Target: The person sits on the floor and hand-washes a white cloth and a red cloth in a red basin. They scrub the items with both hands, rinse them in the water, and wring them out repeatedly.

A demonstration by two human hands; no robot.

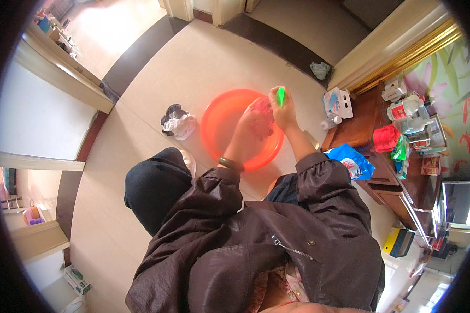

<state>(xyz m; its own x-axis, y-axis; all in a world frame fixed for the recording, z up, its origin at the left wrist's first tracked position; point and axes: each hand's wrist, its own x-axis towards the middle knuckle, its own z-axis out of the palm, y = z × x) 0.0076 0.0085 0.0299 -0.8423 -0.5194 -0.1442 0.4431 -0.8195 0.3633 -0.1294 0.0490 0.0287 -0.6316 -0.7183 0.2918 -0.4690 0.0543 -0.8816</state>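
An orange-red plastic basin stands on the tiled floor before me. Above it my left hand, with a dark bangle at the wrist, is under or against a wet-looking pink-red cloth; its fingers are mostly hidden by the cloth. My right hand is closed around a bright green object, perhaps a brush handle, at the basin's right rim. The object's lower part is hidden by the hand and the cloth.
Black and white plastic bags lie left of the basin. At right are a white package, a plastic bottle, a blue bag and a wooden cabinet bearing bottles and red yarn. A small bag lies near the doorway.
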